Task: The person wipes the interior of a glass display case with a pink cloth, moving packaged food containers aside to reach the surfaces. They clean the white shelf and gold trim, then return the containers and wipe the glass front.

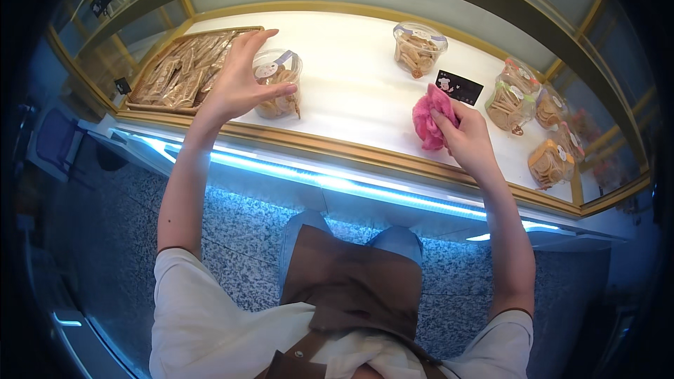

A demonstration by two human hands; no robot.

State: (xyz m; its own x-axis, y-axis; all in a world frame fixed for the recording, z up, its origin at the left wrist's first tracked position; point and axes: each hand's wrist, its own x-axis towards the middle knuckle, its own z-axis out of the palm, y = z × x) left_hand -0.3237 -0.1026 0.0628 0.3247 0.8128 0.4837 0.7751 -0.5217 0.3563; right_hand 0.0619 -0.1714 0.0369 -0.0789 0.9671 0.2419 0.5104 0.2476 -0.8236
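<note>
My left hand (239, 84) has its fingers spread, thumb and forefinger wide apart. Just beside it stands a clear plastic tub of cookies (281, 102), with my thumb passing in front of the tub; whether the two touch, I cannot tell. A crumpled pink cloth (430, 123) is bunched in my right hand (467, 133), low over the white shelf (344, 91). Right behind the cloth stands a small black sign card (460, 87). A second round tub of cookies (419, 49) sits farther back.
On the left lies a wicker tray (158, 107) heaped with wrapped snack packs. Several bags of cookies (509, 107) are grouped at the right end. A gold-coloured frame edge (337, 148) runs along the front, with a glowing light strip below. Glass panels enclose the far side.
</note>
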